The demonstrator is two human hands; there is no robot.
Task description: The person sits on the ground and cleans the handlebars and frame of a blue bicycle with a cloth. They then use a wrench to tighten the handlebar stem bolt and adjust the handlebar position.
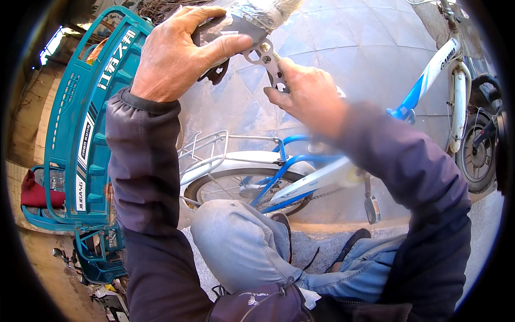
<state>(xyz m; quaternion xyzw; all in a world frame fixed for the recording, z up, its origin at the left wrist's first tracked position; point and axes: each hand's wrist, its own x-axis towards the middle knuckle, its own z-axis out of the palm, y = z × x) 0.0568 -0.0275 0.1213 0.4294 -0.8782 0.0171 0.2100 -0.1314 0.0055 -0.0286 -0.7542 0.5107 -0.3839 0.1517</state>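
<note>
At the top of the head view, my left hand (179, 53) is closed around a dark bicycle saddle (248, 29), its thumb pressed along the near side. Crumpled clear plastic film (268, 12) covers the saddle's far part, and a black metal piece (215, 74) hangs beneath it. A flat silver multi-hole wrench (263, 56) lies against the saddle's underside, with a nut showing at one of its holes. My right hand (311, 94) pinches the wrench's lower end between thumb and fingers. The right wrist is slightly blurred.
Below my hands lies a blue and white bicycle (300, 188) with a rear rack (206, 150) and a pedal (372, 209). A teal cargo tricycle (88, 129) stands at the left. Another wheel (477, 150) is at the far right. Grey tiles (354, 59) cover the ground.
</note>
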